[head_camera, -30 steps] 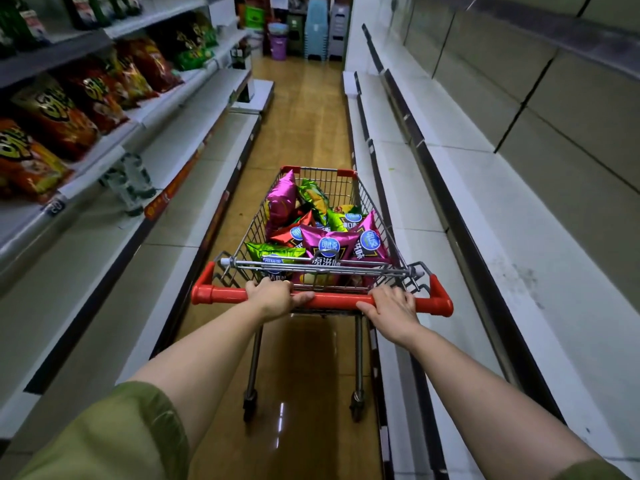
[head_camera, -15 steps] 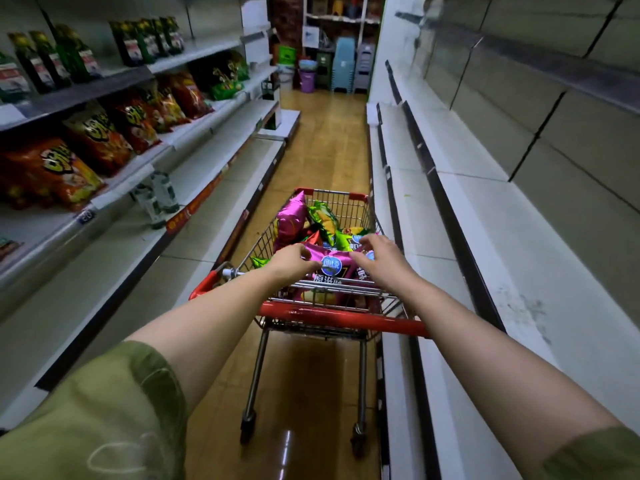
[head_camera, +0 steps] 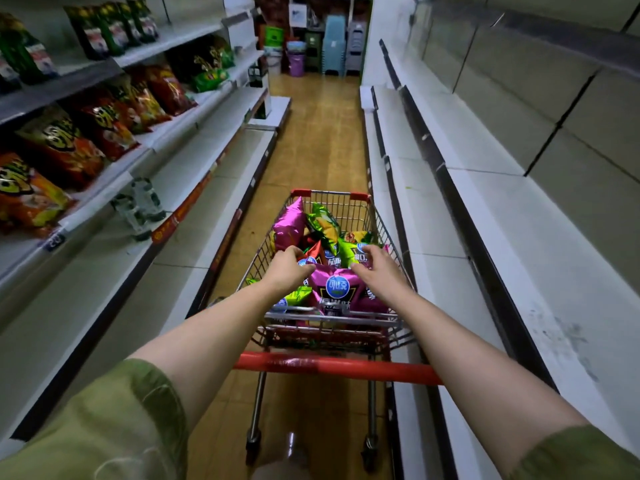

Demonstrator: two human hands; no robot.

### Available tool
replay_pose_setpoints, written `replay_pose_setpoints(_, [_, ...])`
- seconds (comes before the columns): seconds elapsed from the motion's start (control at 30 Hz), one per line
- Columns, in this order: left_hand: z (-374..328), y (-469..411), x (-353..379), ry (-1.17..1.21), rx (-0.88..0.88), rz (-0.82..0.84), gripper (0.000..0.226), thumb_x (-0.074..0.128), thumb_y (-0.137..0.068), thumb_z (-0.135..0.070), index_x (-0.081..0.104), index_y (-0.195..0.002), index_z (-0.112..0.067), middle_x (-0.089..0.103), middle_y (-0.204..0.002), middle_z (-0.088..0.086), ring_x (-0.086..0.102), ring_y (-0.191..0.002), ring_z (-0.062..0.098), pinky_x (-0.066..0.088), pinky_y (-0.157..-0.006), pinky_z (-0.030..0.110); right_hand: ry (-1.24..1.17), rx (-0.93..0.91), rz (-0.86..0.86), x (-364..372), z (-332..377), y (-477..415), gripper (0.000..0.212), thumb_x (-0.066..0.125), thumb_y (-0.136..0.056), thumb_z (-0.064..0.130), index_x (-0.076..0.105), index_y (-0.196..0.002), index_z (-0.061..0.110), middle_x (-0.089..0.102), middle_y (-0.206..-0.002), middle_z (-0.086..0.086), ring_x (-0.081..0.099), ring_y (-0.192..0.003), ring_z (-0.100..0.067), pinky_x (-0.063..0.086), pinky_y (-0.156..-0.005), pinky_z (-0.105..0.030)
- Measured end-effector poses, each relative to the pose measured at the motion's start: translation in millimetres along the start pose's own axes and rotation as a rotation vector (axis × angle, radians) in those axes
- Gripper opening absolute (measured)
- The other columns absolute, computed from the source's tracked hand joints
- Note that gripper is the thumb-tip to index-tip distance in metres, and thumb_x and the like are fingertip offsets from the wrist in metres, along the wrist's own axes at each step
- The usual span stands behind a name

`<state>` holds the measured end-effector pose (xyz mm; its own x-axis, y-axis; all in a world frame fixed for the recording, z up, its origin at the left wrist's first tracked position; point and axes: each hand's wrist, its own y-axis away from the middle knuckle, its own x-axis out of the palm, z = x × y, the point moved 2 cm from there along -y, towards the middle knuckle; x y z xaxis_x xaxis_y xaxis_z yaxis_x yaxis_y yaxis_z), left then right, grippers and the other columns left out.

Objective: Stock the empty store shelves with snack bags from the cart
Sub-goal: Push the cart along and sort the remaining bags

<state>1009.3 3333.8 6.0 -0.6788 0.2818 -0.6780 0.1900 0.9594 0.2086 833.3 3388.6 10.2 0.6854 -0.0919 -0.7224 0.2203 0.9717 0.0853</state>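
Magenta snack bag [head_camera: 341,289]: lay topmost on the heap of snack bags in the wire cart [head_camera: 332,206], toward the handle end. Left hand [head_camera: 289,266] at its upper left corner, right hand [head_camera: 375,268] at its upper right, fingers curled downward; could not tell whether either had closed on the foil. Step judged: picking a bag out, none lifted yet. Next move likely called for a firm pinch, a lift clear of the basket rim, and a turn to the bare white shelves [head_camera: 450,220] just beside the cart.

Left hand [head_camera: 289,270], right hand [head_camera: 377,270] over snack bags [head_camera: 337,289], wire cart [head_camera: 332,204]
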Motion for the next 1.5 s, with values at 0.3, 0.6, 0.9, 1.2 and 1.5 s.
replay_pose_setpoints(0.3, [36, -86, 16, -0.024, -0.083, 0.194, 0.069, 0.072, -0.081, -0.030, 0.039, -0.137, -0.006, 0.049, -0.134, 0.015, 0.052, -0.117, 0.028, 0.044, -0.095, 0.034, 0.390, 0.104, 0.365, 62, -33, -100, 0.110, 0.080, -0.068, 0.040, 0.009, -0.151, 0.022, 0.008, -0.158, -0.007, 0.005, -0.145, -0.029, 0.010, -0.118, -0.045])
replay_pose_setpoints(0.6, [74, -121, 35, 0.004, -0.138, 0.382, 0.073, 0.081, -0.070, -0.017, 0.044, -0.133, -0.010, 0.057, -0.128, 0.009, 0.055, -0.116, 0.025, 0.045, -0.097, 0.034, 0.634, 0.021, 0.491, 98, -56, -124, 0.107, 0.083, -0.063, 0.041, 0.021, -0.148, 0.022, 0.033, -0.148, -0.005, 0.028, -0.138, -0.024, 0.014, -0.117, -0.039])
replay_pose_setpoints(0.9, [54, -122, 32, 0.049, 0.057, 0.523, 0.110, 0.087, -0.061, -0.028, 0.022, -0.147, -0.011, 0.030, -0.152, 0.005, 0.030, -0.139, 0.020, 0.027, -0.113, 0.030, 0.570, 0.019, 0.428, 16, -5, -141, 0.092, 0.084, -0.055, 0.047, 0.045, -0.134, 0.020, 0.057, -0.127, 0.001, 0.053, -0.116, -0.020, 0.035, -0.105, -0.040])
replay_pose_setpoints(1.2, [-5, -116, 18, 0.383, 0.264, 0.604, 0.111, 0.089, -0.054, -0.037, 0.025, -0.144, -0.026, 0.044, -0.140, -0.002, 0.048, -0.124, 0.012, 0.039, -0.106, 0.028, 0.189, 0.106, 0.290, -119, 62, -117, 0.052, 0.091, -0.051, 0.026, 0.062, -0.093, 0.020, 0.073, -0.086, 0.006, 0.070, -0.074, -0.008, 0.059, -0.068, -0.028])
replay_pose_setpoints(1.5, [-83, -88, -3, 0.683, 0.342, 0.540, 0.077, 0.086, -0.045, -0.044, 0.058, -0.112, -0.018, 0.072, -0.097, -0.001, 0.069, -0.086, 0.011, 0.055, -0.079, 0.025, 0.152, 0.028, -0.442, -178, 68, -33, 0.085, 0.076, -0.069, 0.048, 0.039, -0.140, 0.020, 0.041, -0.141, -0.003, 0.038, -0.131, -0.018, 0.027, -0.107, -0.025])
